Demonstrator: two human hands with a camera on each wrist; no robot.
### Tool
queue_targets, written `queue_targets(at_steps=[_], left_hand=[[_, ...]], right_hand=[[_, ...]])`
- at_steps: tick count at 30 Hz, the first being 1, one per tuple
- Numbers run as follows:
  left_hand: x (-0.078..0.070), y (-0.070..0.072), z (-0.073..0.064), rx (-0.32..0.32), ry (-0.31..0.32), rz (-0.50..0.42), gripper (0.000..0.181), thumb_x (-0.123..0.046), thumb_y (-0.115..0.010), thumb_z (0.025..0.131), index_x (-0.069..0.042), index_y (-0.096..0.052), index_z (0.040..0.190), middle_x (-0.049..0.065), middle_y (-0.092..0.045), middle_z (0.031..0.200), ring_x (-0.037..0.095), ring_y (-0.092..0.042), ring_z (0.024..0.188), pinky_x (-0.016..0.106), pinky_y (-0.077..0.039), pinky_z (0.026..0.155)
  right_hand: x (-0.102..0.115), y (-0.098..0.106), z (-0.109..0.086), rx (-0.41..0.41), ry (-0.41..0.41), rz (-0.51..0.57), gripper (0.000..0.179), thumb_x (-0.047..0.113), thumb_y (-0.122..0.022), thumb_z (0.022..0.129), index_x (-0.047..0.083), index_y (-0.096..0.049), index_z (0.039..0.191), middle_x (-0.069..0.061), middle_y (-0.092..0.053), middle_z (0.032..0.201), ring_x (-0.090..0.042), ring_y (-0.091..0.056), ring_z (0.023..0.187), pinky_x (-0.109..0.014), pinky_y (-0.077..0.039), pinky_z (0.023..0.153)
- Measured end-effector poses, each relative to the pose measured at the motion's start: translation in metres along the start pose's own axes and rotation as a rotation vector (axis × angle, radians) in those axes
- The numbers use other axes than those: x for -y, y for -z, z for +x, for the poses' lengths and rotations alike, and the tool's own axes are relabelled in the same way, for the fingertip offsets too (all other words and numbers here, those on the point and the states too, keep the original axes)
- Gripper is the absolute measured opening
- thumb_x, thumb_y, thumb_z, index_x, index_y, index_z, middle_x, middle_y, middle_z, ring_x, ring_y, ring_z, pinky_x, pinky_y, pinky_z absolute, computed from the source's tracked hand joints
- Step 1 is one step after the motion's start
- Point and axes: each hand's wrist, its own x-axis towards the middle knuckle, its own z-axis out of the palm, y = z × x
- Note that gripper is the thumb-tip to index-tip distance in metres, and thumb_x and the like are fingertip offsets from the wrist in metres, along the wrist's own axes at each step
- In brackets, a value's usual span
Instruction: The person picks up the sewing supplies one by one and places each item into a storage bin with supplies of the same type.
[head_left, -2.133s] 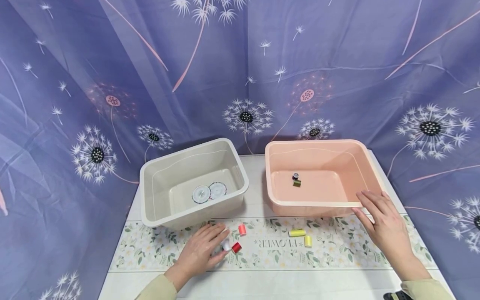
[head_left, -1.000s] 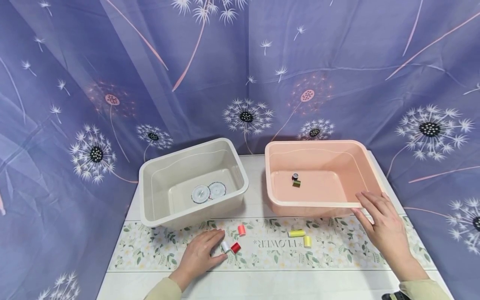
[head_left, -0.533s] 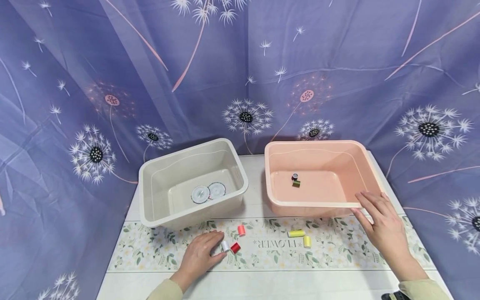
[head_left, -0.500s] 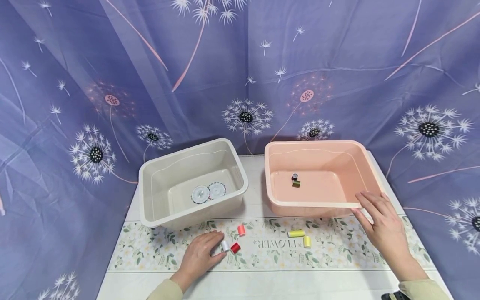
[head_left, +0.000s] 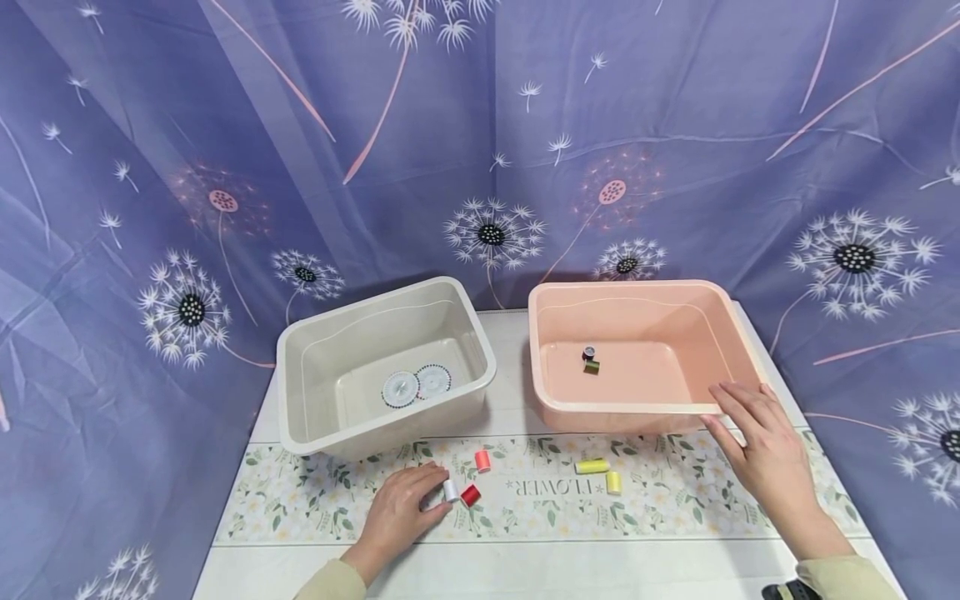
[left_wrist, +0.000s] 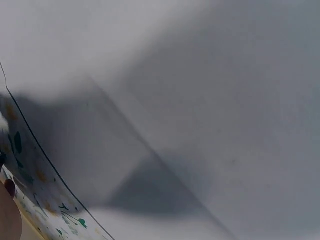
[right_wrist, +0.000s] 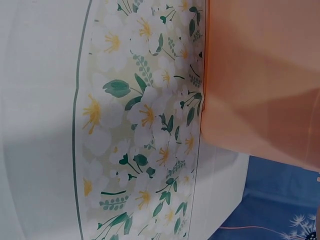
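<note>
In the head view my left hand rests low on the table, thumb and index fingertip at opposite ends of a white thread spool. A dark red spool lies right beside that one, and a coral spool is a little farther back. My right hand holds the front right corner of a pink plastic bin, fingers over the rim and thumb outside. Inside the bin are a dark spool and an olive green spool. Only a bit of finger shows in the left wrist view.
A grey bin at the left holds two round pin wheels with coloured heads. Two yellow spools lie in front of the pink bin on the floral strip of the tablecloth. A blue dandelion curtain hangs behind.
My left hand's fingers have drawn back from over the white spool, leaving it in view between index finger and thumb. My right hand keeps its place on the pink bin.
</note>
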Motion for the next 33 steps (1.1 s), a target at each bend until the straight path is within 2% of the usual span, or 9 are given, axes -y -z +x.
queue_targets(at_steps=[4,6,11,16,23,33], left_hand=[[-0.003,0.000,0.001,-0.023,0.001,-0.032,0.046,-0.030,-0.096,0.076,-0.015,-0.080,0.116,0.003,-0.080,0.118,0.024,-0.074,0.114,0.050,-0.059,0.101],[-0.004,0.001,0.001,-0.024,0.010,-0.047,0.045,-0.028,-0.097,0.076,-0.014,-0.080,0.115,0.004,-0.080,0.117,0.024,-0.075,0.113,0.050,-0.059,0.100],[-0.007,0.001,0.003,0.010,0.073,-0.080,0.043,-0.025,-0.097,0.076,-0.016,-0.080,0.114,0.005,-0.080,0.119,0.024,-0.074,0.114,0.049,-0.059,0.100],[-0.010,0.003,0.004,0.027,0.128,-0.118,0.040,-0.022,-0.097,0.077,-0.018,-0.080,0.113,0.007,-0.079,0.120,0.024,-0.075,0.112,0.049,-0.060,0.098],[-0.012,0.006,0.005,0.043,0.138,-0.133,0.039,-0.021,-0.096,0.078,-0.019,-0.079,0.113,0.001,-0.080,0.115,0.020,-0.075,0.107,0.044,-0.061,0.095],[-0.013,0.017,0.008,0.055,0.135,-0.138,0.039,-0.022,-0.096,0.079,-0.019,-0.079,0.114,-0.001,-0.079,0.115,0.019,-0.075,0.105,0.042,-0.062,0.094]], right_hand=[[-0.001,-0.002,0.000,-0.031,0.009,0.010,0.070,0.061,-0.048,0.109,-0.001,-0.073,0.130,-0.027,-0.071,0.125,-0.052,-0.061,0.114,-0.053,-0.032,0.128],[-0.001,-0.001,0.000,-0.020,0.008,0.006,0.071,0.061,-0.048,0.109,-0.002,-0.073,0.130,-0.027,-0.070,0.126,-0.053,-0.061,0.114,-0.053,-0.032,0.128],[0.000,0.001,-0.001,0.033,-0.004,-0.016,0.073,0.060,-0.044,0.110,-0.005,-0.071,0.132,-0.029,-0.069,0.129,-0.053,-0.060,0.119,-0.054,-0.030,0.128],[-0.001,0.000,-0.001,0.006,0.003,-0.011,0.074,0.062,-0.045,0.110,-0.003,-0.072,0.131,-0.028,-0.070,0.127,-0.053,-0.061,0.117,-0.053,-0.031,0.129],[-0.001,-0.002,-0.001,-0.023,0.007,0.006,0.072,0.062,-0.047,0.108,-0.002,-0.073,0.129,-0.026,-0.071,0.125,-0.052,-0.061,0.114,-0.051,-0.031,0.129],[0.001,0.004,0.000,0.071,-0.017,-0.030,0.075,0.060,-0.042,0.111,-0.006,-0.069,0.134,-0.030,-0.068,0.130,-0.053,-0.059,0.120,-0.054,-0.030,0.129]])
